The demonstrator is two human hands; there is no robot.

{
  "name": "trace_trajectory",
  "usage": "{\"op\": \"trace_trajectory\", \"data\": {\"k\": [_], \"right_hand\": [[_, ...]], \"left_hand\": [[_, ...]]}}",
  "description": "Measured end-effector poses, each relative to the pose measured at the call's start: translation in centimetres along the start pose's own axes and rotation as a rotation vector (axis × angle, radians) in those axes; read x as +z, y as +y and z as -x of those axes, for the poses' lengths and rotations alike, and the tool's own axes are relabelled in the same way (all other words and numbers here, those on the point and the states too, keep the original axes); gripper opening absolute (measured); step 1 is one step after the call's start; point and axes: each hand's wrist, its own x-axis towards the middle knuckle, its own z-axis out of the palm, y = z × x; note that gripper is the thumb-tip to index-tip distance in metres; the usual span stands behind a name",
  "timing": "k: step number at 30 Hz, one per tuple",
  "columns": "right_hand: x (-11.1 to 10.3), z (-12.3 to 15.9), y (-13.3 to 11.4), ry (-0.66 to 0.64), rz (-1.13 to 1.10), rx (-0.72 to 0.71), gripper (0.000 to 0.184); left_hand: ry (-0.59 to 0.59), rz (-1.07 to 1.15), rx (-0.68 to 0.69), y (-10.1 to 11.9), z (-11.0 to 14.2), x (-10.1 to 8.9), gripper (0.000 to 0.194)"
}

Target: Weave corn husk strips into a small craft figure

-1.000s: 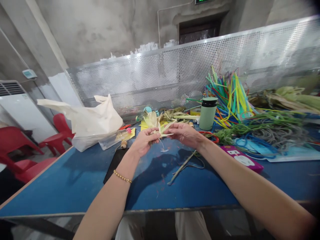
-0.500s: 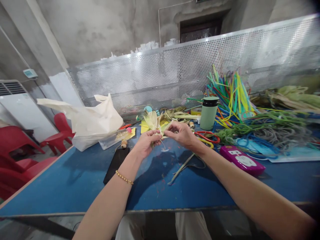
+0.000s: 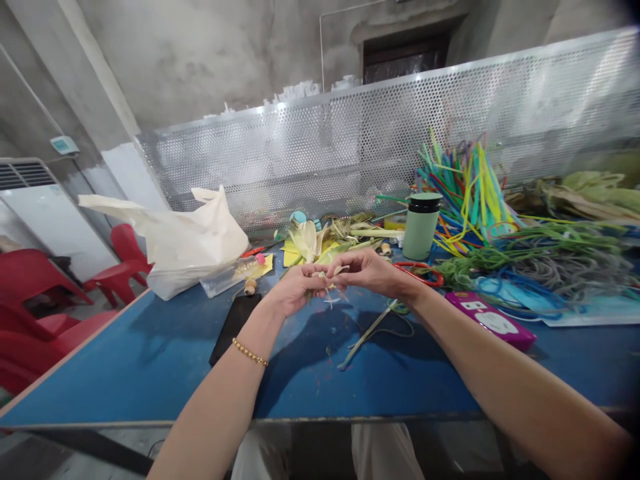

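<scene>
My left hand (image 3: 296, 291) and my right hand (image 3: 369, 272) meet above the blue table (image 3: 150, 360), fingers pinched together on a small bundle of pale corn husk strips (image 3: 331, 275). A thin thread hangs from the bundle between the hands. My left wrist wears a gold bead bracelet (image 3: 249, 353). Just behind the hands lies a heap of loose corn husks (image 3: 320, 239) on yellow paper.
A black phone (image 3: 235, 319) lies by my left forearm, a white plastic bag (image 3: 190, 243) further left. A green flask (image 3: 421, 226), red scissors (image 3: 423, 272), a purple power strip (image 3: 493, 321) and piles of coloured cords (image 3: 505, 233) fill the right. A perforated metal screen (image 3: 350, 153) backs the table.
Both hands came slightly nearer and lower, pulling the husk bundle away from the heap. The right hand's fingers closed in on the bundle beside the left.
</scene>
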Motion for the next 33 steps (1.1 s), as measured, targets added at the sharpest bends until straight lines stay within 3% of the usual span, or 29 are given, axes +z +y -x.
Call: {"op": "trace_trajectory", "data": {"k": [7,13,18,22,29,33], "right_hand": [[-0.3,0.4,-0.5,-0.016,-0.018,0.032,0.030],[0.3,0.0,-0.7,0.165,0.107,0.031,0.038],[1.0,-0.3,-0.4,0.320,0.045,0.080,0.036],[1.4,-0.3,0.0,0.347,0.027,0.105,0.037],[1.6,-0.8,0.8,0.367,0.408,-0.094,0.021],[1.9,-0.7,0.6,0.379,0.536,-0.084,0.016]], "left_hand": [[0.033,-0.018,0.006,0.4,0.3,0.2,0.036],[0.088,-0.064,0.055,0.4,0.3,0.5,0.042],[0.109,-0.129,0.082,0.3,0.3,0.5,0.043],[0.104,-0.142,0.091,0.1,0.2,0.3,0.042],[0.105,-0.128,0.096,0.0,-0.1,0.2,0.038],[0.121,-0.119,0.103,0.0,-0.1,0.3,0.041]]}}
